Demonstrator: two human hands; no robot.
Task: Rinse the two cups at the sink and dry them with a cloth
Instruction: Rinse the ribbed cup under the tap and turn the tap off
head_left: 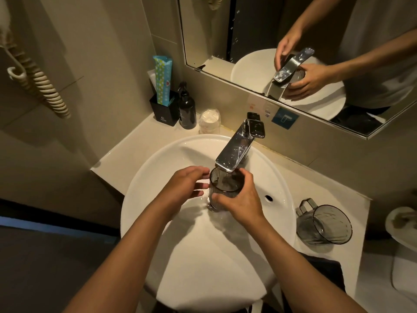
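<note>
White basin (158, 168), chrome tap (234, 150). My right hand (241, 201) grips a smoky cup (222, 188) upright under the spout; left hand (184, 186) beside it, fingers loosely spread. Second cup (325, 224) rests on counter (352, 199), right.

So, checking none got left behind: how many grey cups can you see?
2. One cup is under the faucet, held by the right hand; the other cup stands on the counter right of the sink.

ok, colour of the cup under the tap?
Translucent smoky grey with a ribbed wall, the cup shows best in the head view, held by the right hand.
</note>
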